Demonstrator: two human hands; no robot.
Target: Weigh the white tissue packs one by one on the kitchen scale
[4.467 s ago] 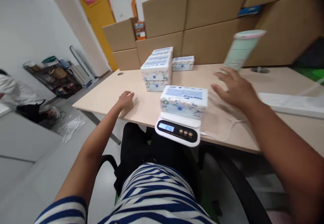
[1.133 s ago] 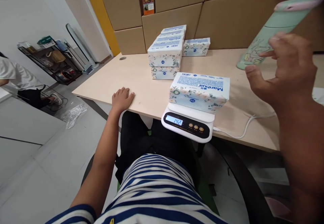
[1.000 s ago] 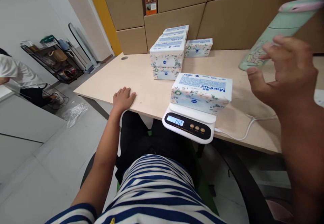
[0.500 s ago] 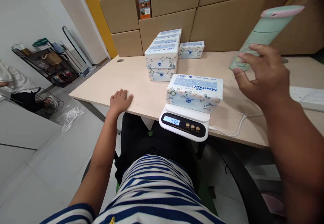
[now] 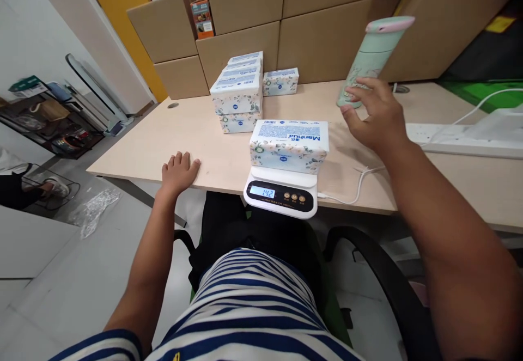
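Observation:
My right hand [image 5: 378, 113] is in front of a pale green bottle [image 5: 370, 59] with a pink lid, fingers apart. The fingertips overlap the lower part of the bottle; whether they touch it I cannot tell. The bottle's base is at the tabletop. Flat on the table's front edge, at the left, lies my left hand [image 5: 180, 173], fingers spread and holding nothing. Between the hands, a white digital scale [image 5: 281, 193] reads about 142 on its lit display. A floral tissue pack [image 5: 289, 146] marked "Manhua" rests on it.
Stacked tissue packs [image 5: 237, 97] stand behind the scale, with a single pack [image 5: 281, 81] beside them. Cardboard boxes [image 5: 241, 50] line the table's back. A white cable [image 5: 353, 197] runs from the scale rightward, near a white power strip [image 5: 461, 143]. Another person's shoe [image 5: 57, 187] shows at far left.
The view has turned to the right, so things sit further left in the picture. Both hands keep about the same place relative to the bottle and table.

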